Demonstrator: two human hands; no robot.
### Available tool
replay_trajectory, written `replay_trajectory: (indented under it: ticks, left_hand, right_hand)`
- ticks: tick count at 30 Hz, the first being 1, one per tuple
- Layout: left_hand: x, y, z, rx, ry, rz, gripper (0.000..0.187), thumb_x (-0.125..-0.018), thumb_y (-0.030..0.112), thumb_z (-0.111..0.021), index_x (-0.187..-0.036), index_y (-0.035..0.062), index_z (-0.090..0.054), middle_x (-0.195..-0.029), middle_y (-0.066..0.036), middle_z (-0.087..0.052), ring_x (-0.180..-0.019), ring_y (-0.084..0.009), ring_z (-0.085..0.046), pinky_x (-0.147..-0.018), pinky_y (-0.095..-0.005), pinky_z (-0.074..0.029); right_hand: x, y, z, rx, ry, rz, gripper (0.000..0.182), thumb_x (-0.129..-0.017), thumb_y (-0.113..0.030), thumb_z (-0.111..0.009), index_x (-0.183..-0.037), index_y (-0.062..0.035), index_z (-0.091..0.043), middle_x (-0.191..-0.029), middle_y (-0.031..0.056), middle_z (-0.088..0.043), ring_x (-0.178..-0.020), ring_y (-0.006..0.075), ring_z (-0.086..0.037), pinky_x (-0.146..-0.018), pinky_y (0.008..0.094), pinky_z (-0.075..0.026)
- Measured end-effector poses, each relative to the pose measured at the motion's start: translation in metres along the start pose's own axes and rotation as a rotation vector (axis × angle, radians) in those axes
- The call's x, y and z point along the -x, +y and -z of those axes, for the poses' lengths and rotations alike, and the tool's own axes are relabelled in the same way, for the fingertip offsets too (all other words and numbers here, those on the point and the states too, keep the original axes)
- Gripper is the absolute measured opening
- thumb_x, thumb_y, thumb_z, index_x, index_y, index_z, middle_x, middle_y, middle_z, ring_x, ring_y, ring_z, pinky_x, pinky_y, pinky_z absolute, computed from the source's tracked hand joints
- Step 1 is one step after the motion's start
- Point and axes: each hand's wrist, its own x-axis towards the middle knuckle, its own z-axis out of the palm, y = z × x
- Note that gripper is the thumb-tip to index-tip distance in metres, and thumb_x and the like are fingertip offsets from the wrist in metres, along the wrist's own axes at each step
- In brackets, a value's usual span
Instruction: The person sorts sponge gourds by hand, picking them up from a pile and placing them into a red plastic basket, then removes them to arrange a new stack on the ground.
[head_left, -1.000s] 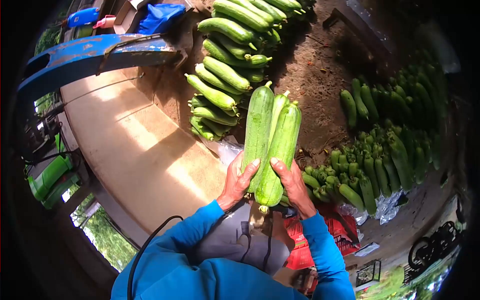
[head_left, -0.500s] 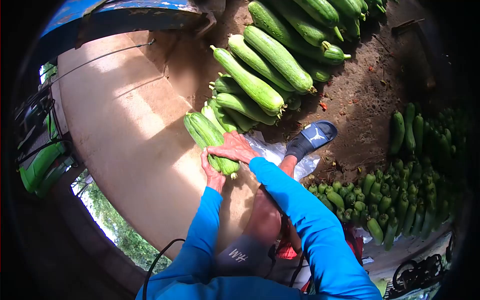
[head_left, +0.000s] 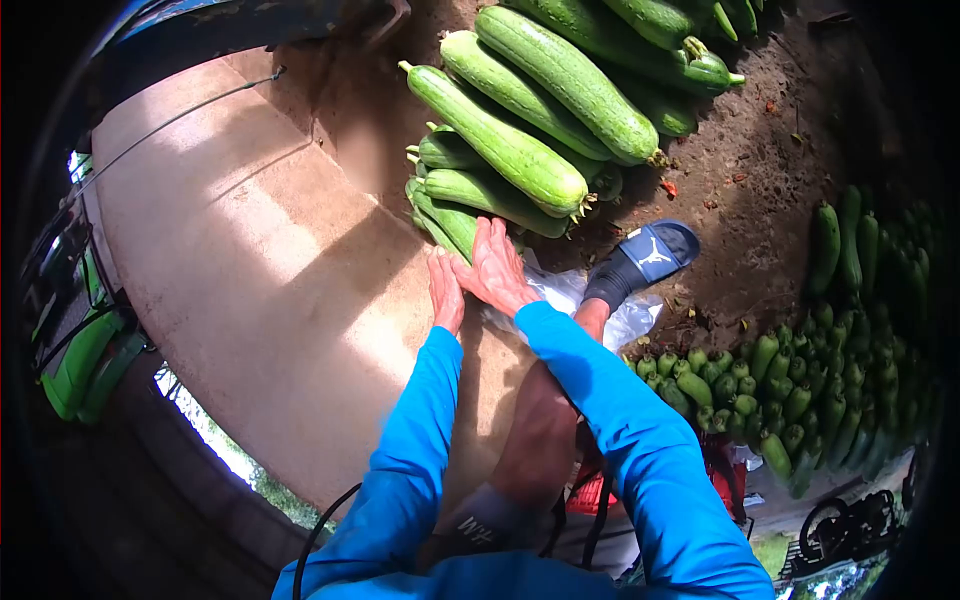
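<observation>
- Two hands lay close together at the near edge of a pile of green gourds [head_left: 497,143], the left hand [head_left: 446,290] just beside the right hand [head_left: 495,270].
- Change: the near gourds [head_left: 440,212], clasped between both hands half a second earlier, had come to lie against the pile, and the grip had loosened. This suggested that their weight had passed to the pile, the hands serving only to settle them.
- Fingers: those of the right hand were extended and released, their tips touching the near gourds' lower end; those of the left hand were straight, close together and likewise unclenched. Whether the left fingertips made contact could not be told.
- Position: the near gourds lay just ahead of the fingertips, chiefly to their left.
- Long axis: it ran obliquely from the right fingertips forward and leftward, roughly in line with the neighbouring gourds. The far ends pointed away from the fingers; the near ends were partly hidden, so stem and blossom ends could not be told apart.
- Surroundings: a pale slab [head_left: 300,330] extended left of the fingers; crumpled plastic [head_left: 630,322] lay to their right.
</observation>
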Motion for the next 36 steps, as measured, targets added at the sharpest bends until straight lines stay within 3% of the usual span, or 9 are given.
replay_trajectory:
  ticks: [4,13,17,18,21,27,30,31,36]
  left_hand:
    - [0.017,0.057,-0.018,-0.1,0.027,0.031,0.075,-0.102,0.059,-0.034,-0.143,-0.0038,-0.032,-0.139,-0.032,-0.047,-0.13,-0.0417,-0.047,-0.108,-0.0422,-0.036]
    - [0.027,0.102,-0.014,-0.359,-0.026,0.12,0.085,-0.097,0.063,-0.037,-0.14,-0.0098,-0.041,-0.138,-0.035,-0.049,-0.129,-0.0445,-0.047,-0.108,-0.0443,-0.037]
    - [0.077,0.147,-0.016,-0.529,-0.232,-0.142,0.063,-0.097,0.055,-0.046,-0.11,-0.0044,-0.063,-0.108,-0.028,-0.066,-0.107,-0.0412,-0.061,-0.094,-0.0478,-0.044]
    - [0.086,0.158,-0.022,-0.558,-0.328,-0.193,0.058,-0.097,0.053,-0.049,-0.104,-0.0023,-0.065,-0.103,-0.026,-0.068,-0.102,-0.0397,-0.063,-0.09,-0.0478,-0.046]
    - [0.108,0.18,-0.053,-0.578,-0.647,-0.172,0.048,-0.096,0.049,-0.053,-0.098,0.0029,-0.067,-0.078,-0.009,-0.064,-0.074,-0.02,-0.059,-0.071,-0.0349,-0.047]
    - [0.188,0.26,-0.149,-0.773,-0.95,-0.529,0.044,-0.098,0.043,-0.054,-0.1,0.0004,-0.064,-0.081,-0.013,-0.065,-0.079,-0.022,-0.062,-0.074,-0.0355,-0.048]
    - [0.237,0.285,-0.197,-0.746,-1.167,-0.469,0.042,-0.1,0.042,-0.055,-0.104,0.0014,-0.062,-0.088,-0.006,-0.064,-0.078,-0.0134,-0.057,-0.07,-0.0301,-0.047]
    - [0.254,0.287,-0.208,-0.718,-1.248,-0.554,0.045,-0.1,0.045,-0.055,-0.108,0.0018,-0.063,-0.093,-0.004,-0.065,-0.08,-0.0121,-0.058,-0.072,-0.0287,-0.048]
    - [0.387,0.271,-0.24,-1.0,-1.443,-0.835,0.046,-0.099,0.045,-0.057,-0.118,0.004,-0.062,-0.105,-0.007,-0.066,-0.092,-0.0168,-0.062,-0.078,-0.0313,-0.051]
  right_hand:
    - [0.035,0.029,0.001,-0.043,0.18,0.175,0.066,-0.084,-0.031,-0.069,-0.13,0.0094,-0.043,-0.123,0.0323,-0.048,-0.104,0.0498,-0.056,-0.089,0.0542,-0.048]
    - [0.171,0.06,0.14,-0.155,0.197,-0.126,0.045,-0.09,-0.032,-0.065,-0.119,0.0012,-0.059,-0.11,0.0217,-0.06,-0.102,0.0345,-0.062,-0.088,0.0425,-0.05]
    - [0.239,0.095,0.189,-0.167,0.423,-0.364,0.037,-0.088,-0.033,-0.067,-0.108,-0.0013,-0.064,-0.107,0.0202,-0.065,-0.101,0.0344,-0.064,-0.09,0.0407,-0.05]
    - [0.259,0.103,0.198,-0.277,0.455,-0.392,0.037,-0.089,-0.035,-0.067,-0.104,-0.0014,-0.064,-0.105,0.0171,-0.065,-0.095,0.0287,-0.065,-0.086,0.0388,-0.05]
    - [0.321,0.121,0.206,-0.49,0.587,-0.423,0.038,-0.089,-0.036,-0.068,-0.103,-0.0013,-0.064,-0.102,0.0142,-0.066,-0.091,0.0231,-0.063,-0.082,0.0368,-0.049]
    - [0.43,0.142,0.164,-0.642,0.893,-0.469,0.039,-0.091,-0.036,-0.067,-0.102,0.001,-0.065,-0.091,0.0136,-0.067,-0.088,0.0218,-0.063,-0.079,0.0354,-0.049]
    - [0.476,0.144,0.12,-0.814,1.019,-0.528,0.042,-0.092,-0.039,-0.063,-0.109,-0.0009,-0.064,-0.102,0.0126,-0.067,-0.097,0.0223,-0.061,-0.086,0.0356,-0.047]
    - [0.483,0.151,0.099,-0.917,1.136,-0.474,0.037,-0.09,-0.035,-0.067,-0.103,-0.0005,-0.065,-0.093,0.0139,-0.069,-0.087,0.0226,-0.065,-0.078,0.0367,-0.051]
    - [0.529,0.157,0.024,-1.005,1.503,-0.343,0.041,-0.095,-0.041,-0.064,-0.11,-0.0034,-0.06,-0.097,0.0124,-0.067,-0.093,0.0229,-0.065,-0.081,0.037,-0.051]
